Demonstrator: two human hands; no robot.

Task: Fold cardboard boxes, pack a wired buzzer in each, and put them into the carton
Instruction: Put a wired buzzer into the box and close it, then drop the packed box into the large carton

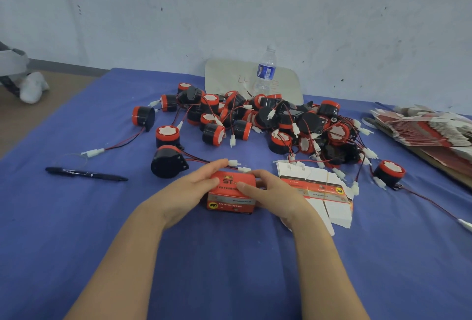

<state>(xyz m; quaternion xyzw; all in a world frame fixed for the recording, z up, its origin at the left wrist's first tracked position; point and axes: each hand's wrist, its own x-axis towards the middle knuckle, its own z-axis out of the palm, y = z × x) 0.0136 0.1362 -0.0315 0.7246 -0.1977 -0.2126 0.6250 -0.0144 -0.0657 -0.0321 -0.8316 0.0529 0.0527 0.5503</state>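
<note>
The red cardboard box (231,196) sits on the worktop (127,230) near the middle, just in front of me, folded up into shape with its printed faces up and toward me. My left hand (190,189) grips its left end, thumb on the top face and fingers (214,166) curled over the far edge. My right hand (274,192) grips the right end the same way, thumb on top. I judge I am closing this box; whether a buzzer is inside I cannot tell. Next, I expect, comes pressing the last flap home and carrying the box to the carton, which I cannot see from here.

Just beyond my fingers lies a white connector (235,163), its red and black wire running left to a black wired buzzer (168,164) resting just beside the box. Touching my right hand is a stack of flat box blanks (316,192). Farther off spreads the pile of buzzers (268,118), and at far right a bigger heap of blanks (429,128). A pen (86,173) lies well apart to the left.
</note>
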